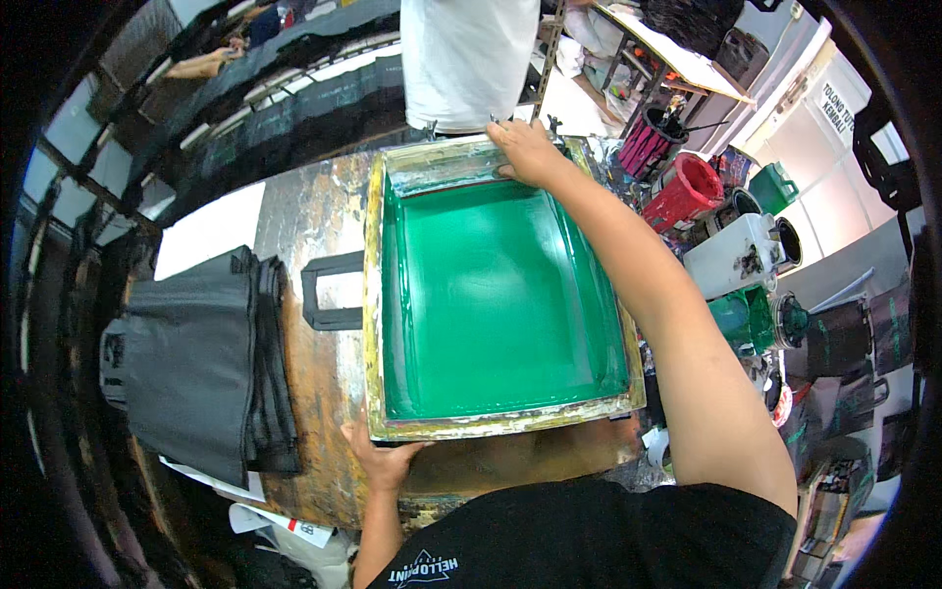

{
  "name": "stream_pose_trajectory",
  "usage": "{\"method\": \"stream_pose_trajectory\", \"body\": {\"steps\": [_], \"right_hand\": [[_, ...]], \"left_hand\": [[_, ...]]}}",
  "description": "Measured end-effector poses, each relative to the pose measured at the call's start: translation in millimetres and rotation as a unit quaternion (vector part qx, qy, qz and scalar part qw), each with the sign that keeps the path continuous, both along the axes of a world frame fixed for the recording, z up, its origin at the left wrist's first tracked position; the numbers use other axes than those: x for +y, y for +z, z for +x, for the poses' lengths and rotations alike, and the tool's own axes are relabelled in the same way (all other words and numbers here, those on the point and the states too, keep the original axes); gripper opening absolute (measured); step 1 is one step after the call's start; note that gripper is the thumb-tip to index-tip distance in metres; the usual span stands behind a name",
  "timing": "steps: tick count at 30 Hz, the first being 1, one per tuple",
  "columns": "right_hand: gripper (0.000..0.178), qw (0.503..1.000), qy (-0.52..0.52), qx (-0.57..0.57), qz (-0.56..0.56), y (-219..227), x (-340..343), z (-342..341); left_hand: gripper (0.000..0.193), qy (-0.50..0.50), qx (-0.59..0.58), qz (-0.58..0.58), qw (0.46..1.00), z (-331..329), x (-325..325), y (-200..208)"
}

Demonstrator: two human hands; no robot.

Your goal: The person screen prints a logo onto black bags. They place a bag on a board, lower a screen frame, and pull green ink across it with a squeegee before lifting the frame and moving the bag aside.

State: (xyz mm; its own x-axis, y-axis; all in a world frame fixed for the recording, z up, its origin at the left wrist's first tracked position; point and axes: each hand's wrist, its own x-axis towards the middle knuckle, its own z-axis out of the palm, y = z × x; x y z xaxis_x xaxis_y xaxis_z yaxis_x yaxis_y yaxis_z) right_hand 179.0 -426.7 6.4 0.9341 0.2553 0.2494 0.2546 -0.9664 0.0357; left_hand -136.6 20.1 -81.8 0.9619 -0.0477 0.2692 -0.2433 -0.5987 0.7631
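A screen printing frame (pixel 375 324) with worn, paint-stained wooden bars lies before me, its mesh covered in wet green ink (pixel 500 304). My right hand (pixel 530 155) reaches across to the far bar and is closed on it, fingers over the top and thumb on the inner side. At the near left corner is my left hand (pixel 385 461), thumb and a finger spread apart; its other fingers are partly hidden at the frame's edge. A black strap loop (pixel 339 319) sticks out from under the frame's left side. What lies beneath the frame is hidden.
On the left, a stack of black bags (pixel 191 363) lies on the stained table (pixel 319 412), near a white sheet (pixel 211 231). Red (pixel 687 191) and purple (pixel 653 137) buckets and other ink containers crowd the right. Someone in a white shirt (pixel 469 59) stands beyond the far edge.
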Motion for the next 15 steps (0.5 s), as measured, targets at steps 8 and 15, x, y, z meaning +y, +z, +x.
{"method": "stream_pose_trajectory", "body": {"steps": [8,15], "right_hand": [[0.070,0.998,-0.037,-0.032,0.030,15.5,12.1,-9.7],[0.060,0.983,-0.066,-0.168,0.021,-6.3,8.5,-31.3]], "left_hand": [[0.101,0.043,0.005,0.152,0.987,-2.2,1.1,12.9],[0.122,-0.047,-0.057,0.127,0.989,59.7,-7.9,63.6]]}}
